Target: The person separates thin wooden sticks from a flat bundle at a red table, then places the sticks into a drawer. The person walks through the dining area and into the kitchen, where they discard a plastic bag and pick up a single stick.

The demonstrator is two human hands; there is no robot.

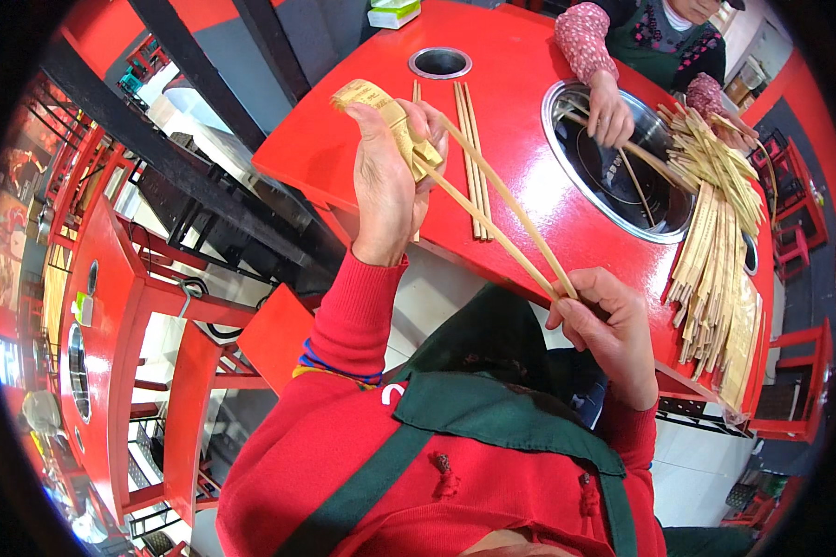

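Note:
My left hand (pixel 390 167) is raised over the table's near edge, closed around a bundle of printed yellow paper sleeves (pixel 373 101). Two long wooden chopsticks (pixel 501 233) run from it down to my right hand (pixel 606 320), whose thumb and fingers pinch their lower ends. The chopsticks stand apart near my left hand and come close together at my right. Behind them several loose chopsticks (pixel 472 160) lie side by side on the red table (pixel 362 63). At the right of the table is a big pile of chopsticks in printed paper sleeves (pixel 710 271).
A large round metal-rimmed cooker well (pixel 554 139) sits in the table, with a co-worker's hand (pixel 609 115) over it and chopsticks across it. A smaller round well (pixel 440 63) lies farther back, near a tissue box (pixel 393 14). Red benches (pixel 188 418) stand at the left.

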